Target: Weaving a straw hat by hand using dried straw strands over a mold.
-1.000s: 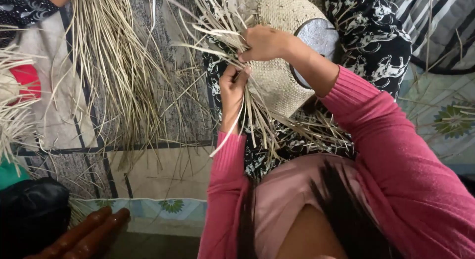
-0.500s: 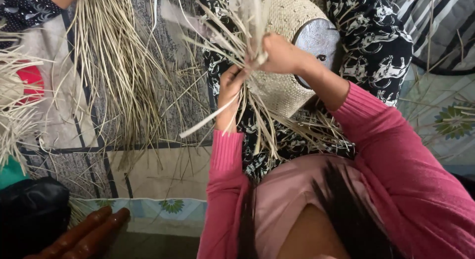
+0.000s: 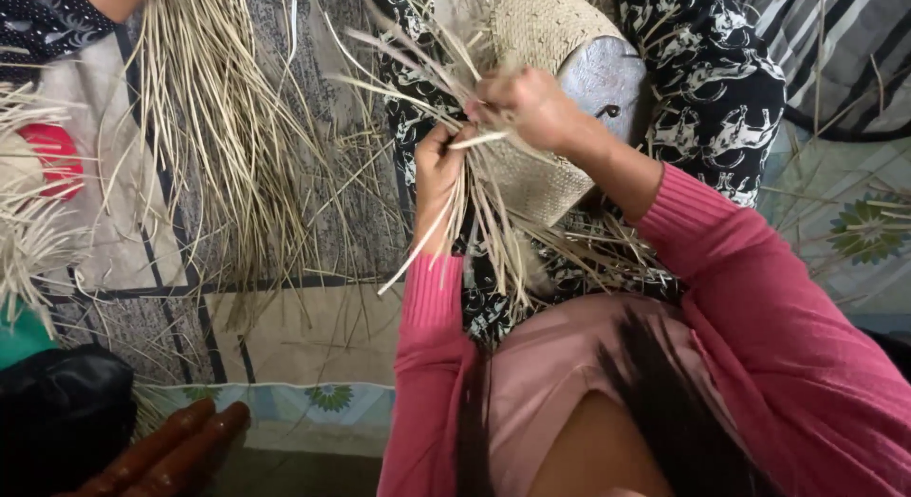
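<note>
A half-woven pale straw piece [image 3: 536, 32] sits over a round grey metal form [image 3: 607, 79] on my lap, which is covered by black-and-white patterned trousers [image 3: 712, 79]. Loose straw strips [image 3: 493, 231] hang from its edge toward me. My right hand [image 3: 531, 103] is closed on a bunch of these strips just left of the metal form. Just below and to the left, my left hand [image 3: 436, 169] pinches further strips, close to touching the right hand. Both arms wear pink sleeves.
A big heap of loose straw strips [image 3: 218, 127] lies on the patterned floor mat [image 3: 313, 336] to the left. Another person's dark dotted garment [image 3: 47, 22] shows at top left, with a red object [image 3: 52, 150], a black bag [image 3: 57, 412] and brown rounded pieces [image 3: 171, 450] nearby.
My right hand has shifted from the top of the woven piece down and left toward my left hand, pulling a bunch of strips with it. My left hand stayed nearly in place.
</note>
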